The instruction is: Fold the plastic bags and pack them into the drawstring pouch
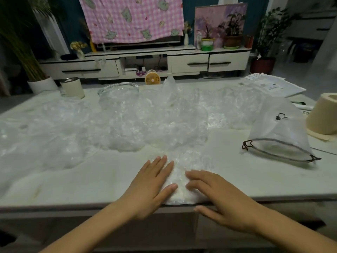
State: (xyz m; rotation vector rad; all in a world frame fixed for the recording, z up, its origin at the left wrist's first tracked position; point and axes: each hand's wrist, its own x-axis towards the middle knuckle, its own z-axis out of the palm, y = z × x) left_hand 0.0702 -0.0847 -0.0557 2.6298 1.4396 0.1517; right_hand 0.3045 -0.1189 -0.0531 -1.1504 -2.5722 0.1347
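The left hand [149,187] and right hand [218,196] lie flat with straight fingers, pressing a folded plastic bag [179,172] at the near edge of the table [73,179] and covering much of it. At 12 o'clock the loose bags [127,121] blur into one clear heap, and the drawstring pouch [279,128] lies open-mouthed at 2 o'clock.

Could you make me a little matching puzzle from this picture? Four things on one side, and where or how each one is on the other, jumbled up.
Things:
1. pouch
2. fan
3. near bag
4. papers

Places or states:
A. pressed flat under the left hand and right hand
B. at the far right corner of the table
C. lying on the table's right side, mouth open
D. yellow, beyond the table's far edge

Pairs: 1-C, 2-D, 3-A, 4-B.
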